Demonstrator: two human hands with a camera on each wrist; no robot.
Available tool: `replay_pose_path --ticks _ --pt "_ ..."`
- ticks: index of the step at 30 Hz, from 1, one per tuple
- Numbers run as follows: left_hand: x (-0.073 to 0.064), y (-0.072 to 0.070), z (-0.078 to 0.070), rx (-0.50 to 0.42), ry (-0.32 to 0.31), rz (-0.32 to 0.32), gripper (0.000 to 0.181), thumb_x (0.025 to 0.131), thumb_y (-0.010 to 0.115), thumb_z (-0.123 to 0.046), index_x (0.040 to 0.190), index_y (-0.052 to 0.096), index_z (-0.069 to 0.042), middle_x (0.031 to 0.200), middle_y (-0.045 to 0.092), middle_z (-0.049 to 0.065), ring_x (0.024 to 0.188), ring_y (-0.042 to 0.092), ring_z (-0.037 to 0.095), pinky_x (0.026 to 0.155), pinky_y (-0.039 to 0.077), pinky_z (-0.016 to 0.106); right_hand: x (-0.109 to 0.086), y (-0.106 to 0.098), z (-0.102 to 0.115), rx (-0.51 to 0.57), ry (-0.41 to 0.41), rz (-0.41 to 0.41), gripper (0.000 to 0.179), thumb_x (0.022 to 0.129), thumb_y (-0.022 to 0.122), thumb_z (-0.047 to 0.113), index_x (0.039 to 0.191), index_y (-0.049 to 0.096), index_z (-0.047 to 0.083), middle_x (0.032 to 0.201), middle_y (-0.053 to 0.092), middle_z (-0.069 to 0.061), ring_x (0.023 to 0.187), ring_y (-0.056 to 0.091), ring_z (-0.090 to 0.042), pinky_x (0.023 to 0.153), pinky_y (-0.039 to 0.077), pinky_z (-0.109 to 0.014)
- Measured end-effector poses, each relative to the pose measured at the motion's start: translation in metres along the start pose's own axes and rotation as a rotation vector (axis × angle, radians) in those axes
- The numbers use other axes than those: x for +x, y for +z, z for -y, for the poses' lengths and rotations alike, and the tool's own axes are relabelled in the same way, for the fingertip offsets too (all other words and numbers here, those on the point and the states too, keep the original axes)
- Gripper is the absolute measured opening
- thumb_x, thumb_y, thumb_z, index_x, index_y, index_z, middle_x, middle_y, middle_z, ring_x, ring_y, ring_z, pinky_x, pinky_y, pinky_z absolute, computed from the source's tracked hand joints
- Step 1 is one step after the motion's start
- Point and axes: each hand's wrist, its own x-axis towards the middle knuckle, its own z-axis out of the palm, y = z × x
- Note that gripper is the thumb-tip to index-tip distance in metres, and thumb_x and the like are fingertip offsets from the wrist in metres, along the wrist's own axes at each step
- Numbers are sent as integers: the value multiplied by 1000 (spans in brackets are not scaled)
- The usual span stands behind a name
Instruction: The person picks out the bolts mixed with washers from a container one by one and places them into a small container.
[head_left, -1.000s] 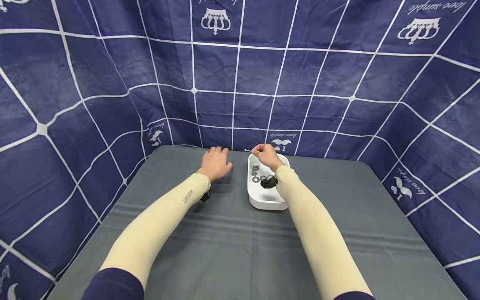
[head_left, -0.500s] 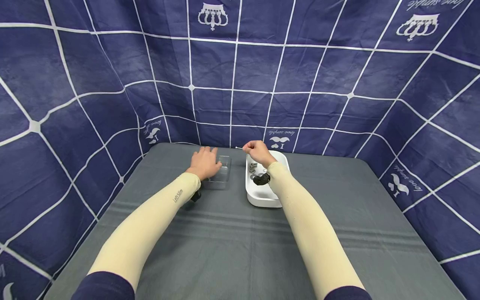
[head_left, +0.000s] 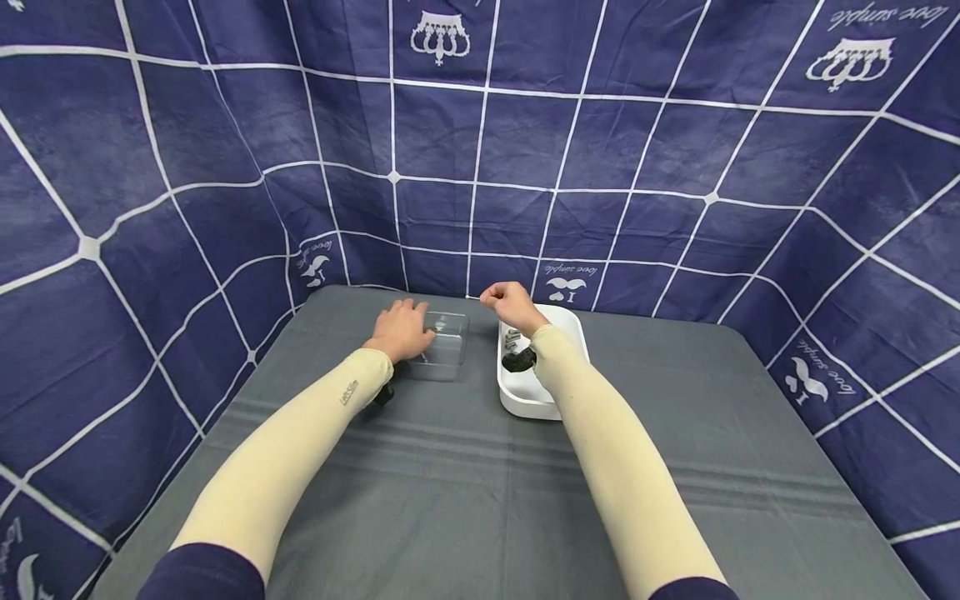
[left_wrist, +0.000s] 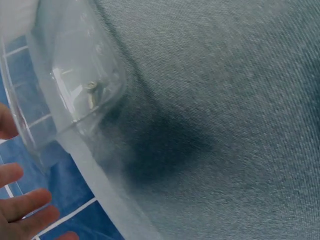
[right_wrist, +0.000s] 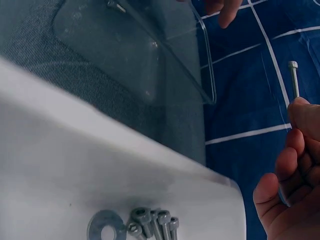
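My right hand [head_left: 513, 307] pinches a socket head bolt [right_wrist: 294, 80] between thumb and fingertips, its head pointing away from the hand. It is held above the far left part of a white tray [head_left: 531, 408]. Left of the tray stands a clear plastic box [head_left: 448, 350]. My left hand [head_left: 402, 331] is at the box's left side, with fingers spread and relaxed. In the left wrist view a single bolt [left_wrist: 91, 96] lies inside the clear box, and the left fingers [left_wrist: 30, 202] show beside its wall.
Inside the white tray lie several socket head bolts [right_wrist: 164, 220] and a flat washer [right_wrist: 96, 227]. A grey cloth [head_left: 450, 500] covers the table. Blue curtain [head_left: 510, 150] with white lines hangs behind and along both sides.
My right hand has moved left with the bolt, toward the clear box. The left hand has shifted left, so more of the clear box shows.
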Motion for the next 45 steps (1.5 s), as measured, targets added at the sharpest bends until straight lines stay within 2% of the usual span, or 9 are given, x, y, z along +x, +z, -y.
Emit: replay_pose_path --ticks 6,12,19,26,32,35,40,45 --pt "1 5 8 -12 3 3 64 96 57 -36 151 43 -7 145 49 22 135 44 40 109 38 60 1 7 7 -15 -5 10 17 100 58 9 101 71 -1 93 64 -7 80 47 -13 73 39 -25" --pt "2 8 13 -9 19 7 64 96 59 -37 150 44 -7 143 50 22 132 47 39 106 41 58 6 11 11 -30 -30 16 18 99 59 9 101 72 -3 93 66 -7 78 47 -12 71 39 -23" --pt "-3 15 15 -8 20 10 65 96 59 -37 147 45 0 143 50 24 132 47 40 105 43 59 7 23 9 -42 -11 51 18 99 58 8 102 72 -3 104 69 -20 79 49 -12 71 39 -23" --pt "-4 18 16 -18 1 15 67 95 61 -36 149 43 -1 145 48 24 135 44 40 106 42 58 13 33 8 -66 -7 79 19 99 60 12 100 73 -1 104 71 -19 78 49 -12 70 39 -23" --pt "-3 18 15 -19 -4 7 67 94 63 -35 149 43 -2 143 49 23 134 46 39 105 43 58 18 37 15 -94 7 106 22 100 60 14 103 73 -3 104 71 -15 84 54 -13 75 42 -23" --pt "-2 18 16 -14 -6 9 67 94 63 -35 149 43 -2 142 50 23 133 46 39 105 43 58 19 40 20 -120 3 114 23 100 60 13 106 73 -6 105 72 -16 86 55 -14 77 43 -23" --pt "-1 17 16 -12 -14 9 68 94 63 -35 150 42 -3 143 49 23 134 46 39 105 43 58 23 47 24 -181 -8 117 21 98 61 13 103 76 -1 104 74 -14 85 55 -13 76 43 -22" --pt "0 19 16 -15 -15 26 68 94 63 -35 151 41 -3 144 49 23 135 45 39 105 43 58 24 52 22 -196 10 137 21 98 62 13 103 76 -2 107 74 -16 88 57 -14 77 44 -23"
